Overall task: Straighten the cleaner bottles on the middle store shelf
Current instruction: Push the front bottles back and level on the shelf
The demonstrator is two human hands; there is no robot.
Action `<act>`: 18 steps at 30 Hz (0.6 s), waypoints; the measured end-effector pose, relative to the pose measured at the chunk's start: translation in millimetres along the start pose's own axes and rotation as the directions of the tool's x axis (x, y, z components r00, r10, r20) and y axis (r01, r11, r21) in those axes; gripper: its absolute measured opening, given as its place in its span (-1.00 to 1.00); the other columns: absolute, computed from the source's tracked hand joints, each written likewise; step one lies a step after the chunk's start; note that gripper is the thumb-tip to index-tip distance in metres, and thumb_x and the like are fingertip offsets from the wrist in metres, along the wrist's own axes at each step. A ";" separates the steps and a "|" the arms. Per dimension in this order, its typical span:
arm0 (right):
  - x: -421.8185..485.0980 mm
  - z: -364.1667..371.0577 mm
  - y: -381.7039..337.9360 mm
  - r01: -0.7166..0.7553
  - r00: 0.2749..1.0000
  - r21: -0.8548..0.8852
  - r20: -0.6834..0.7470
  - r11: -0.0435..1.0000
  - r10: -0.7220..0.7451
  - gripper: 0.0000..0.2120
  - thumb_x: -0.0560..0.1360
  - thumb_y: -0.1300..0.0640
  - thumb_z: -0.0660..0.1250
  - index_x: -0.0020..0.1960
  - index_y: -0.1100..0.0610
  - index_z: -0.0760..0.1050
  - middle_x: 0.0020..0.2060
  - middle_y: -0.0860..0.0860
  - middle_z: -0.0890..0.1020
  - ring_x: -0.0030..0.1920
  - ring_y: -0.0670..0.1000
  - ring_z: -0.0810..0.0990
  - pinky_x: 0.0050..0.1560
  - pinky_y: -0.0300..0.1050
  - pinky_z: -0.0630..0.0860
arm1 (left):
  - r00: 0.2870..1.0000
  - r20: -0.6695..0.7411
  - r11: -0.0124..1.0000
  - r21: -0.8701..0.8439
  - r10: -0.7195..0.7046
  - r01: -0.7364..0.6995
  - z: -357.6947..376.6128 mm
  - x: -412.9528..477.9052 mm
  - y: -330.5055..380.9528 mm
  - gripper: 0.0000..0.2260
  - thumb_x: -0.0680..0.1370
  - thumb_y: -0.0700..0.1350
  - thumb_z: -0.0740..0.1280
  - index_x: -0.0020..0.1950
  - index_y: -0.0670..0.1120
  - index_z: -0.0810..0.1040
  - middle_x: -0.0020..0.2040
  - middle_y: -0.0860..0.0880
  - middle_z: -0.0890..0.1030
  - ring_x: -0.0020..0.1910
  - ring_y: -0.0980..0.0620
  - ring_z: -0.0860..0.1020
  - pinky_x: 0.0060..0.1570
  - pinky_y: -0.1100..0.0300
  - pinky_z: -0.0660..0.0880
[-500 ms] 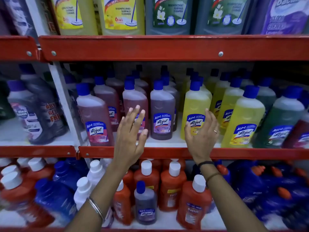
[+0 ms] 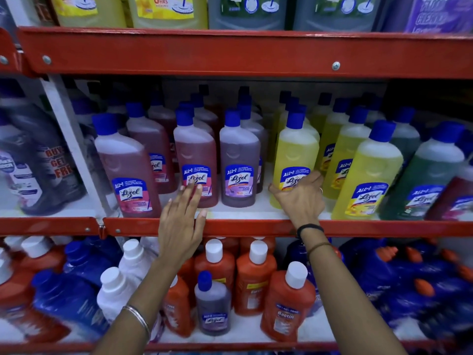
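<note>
The middle shelf (image 2: pixel 256 226) carries rows of blue-capped Lizol cleaner bottles. A pink bottle (image 2: pixel 128 167) leans at the front left. My left hand (image 2: pixel 183 224) is open, its fingertips touching the label of the second pink bottle (image 2: pixel 195 160). A purple bottle (image 2: pixel 238 160) stands upright between my hands. My right hand (image 2: pixel 299 198) grips the lower part of the front yellow bottle (image 2: pixel 294 155), thumb on its left side and fingers over the label. Further right, another yellow bottle (image 2: pixel 368 175) and a green bottle (image 2: pixel 425 180) lean to the right.
A white upright post (image 2: pixel 74 149) divides the shelf; dark bottles (image 2: pixel 38 160) stand left of it. The red upper shelf edge (image 2: pixel 243 53) hangs close overhead. The lower shelf holds orange bottles (image 2: pixel 253 275), white-capped ones and blue bottles (image 2: pixel 409 283).
Both hands have moved forward to the bottles: the left now touches the pink bottle's label and the right has closed on the yellow bottle. The view has come closer to the shelf.
</note>
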State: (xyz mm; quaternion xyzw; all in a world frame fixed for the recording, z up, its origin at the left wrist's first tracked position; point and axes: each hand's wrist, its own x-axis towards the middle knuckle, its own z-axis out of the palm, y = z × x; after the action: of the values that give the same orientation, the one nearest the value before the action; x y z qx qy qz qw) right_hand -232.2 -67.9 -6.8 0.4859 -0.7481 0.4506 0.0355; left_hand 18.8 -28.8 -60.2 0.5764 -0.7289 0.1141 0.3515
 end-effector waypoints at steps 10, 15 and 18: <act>-20.5 -18.0 8.2 -0.014 0.998 -0.055 -0.054 0.998 0.012 -0.12 0.18 -0.26 0.47 0.23 0.28 0.25 0.08 0.21 0.47 0.02 0.26 0.57 -0.17 0.03 0.51 | 1.000 0.018 1.000 0.027 0.001 -0.002 -1.0 -1.6 2.3 -0.51 0.58 0.04 0.03 0.50 -0.03 0.18 0.51 -0.07 0.29 0.48 -0.07 0.25 0.32 -0.11 0.33; -34.8 -25.8 16.6 -0.004 0.996 -0.031 -0.092 1.000 0.001 -0.11 0.19 -0.26 0.45 0.28 0.24 0.22 0.07 0.19 0.46 0.01 0.27 0.55 -0.17 0.05 0.53 | 0.999 0.039 1.000 0.019 -0.001 0.000 -2.7 -3.6 1.8 -0.51 0.58 0.04 0.03 0.51 -0.02 0.14 0.53 -0.04 0.24 0.50 -0.05 0.21 0.32 -0.09 0.33; -40.1 -30.7 19.4 0.013 0.994 -0.021 -0.108 1.000 -0.015 -0.11 0.19 -0.25 0.45 0.29 0.25 0.22 0.05 0.20 0.46 -0.02 0.28 0.55 -0.17 0.05 0.52 | 0.998 0.057 1.000 0.027 0.008 -0.010 -4.4 -5.7 0.1 -0.51 0.59 0.07 0.02 0.52 0.00 0.13 0.54 -0.02 0.21 0.51 -0.04 0.18 0.33 -0.09 0.31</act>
State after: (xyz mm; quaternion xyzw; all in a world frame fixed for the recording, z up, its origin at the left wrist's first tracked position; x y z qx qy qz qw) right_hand -237.6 -16.0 -20.8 0.4657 -0.7462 0.4682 0.0841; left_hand 20.9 -21.9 -60.7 0.5808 -0.7396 0.1093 0.3220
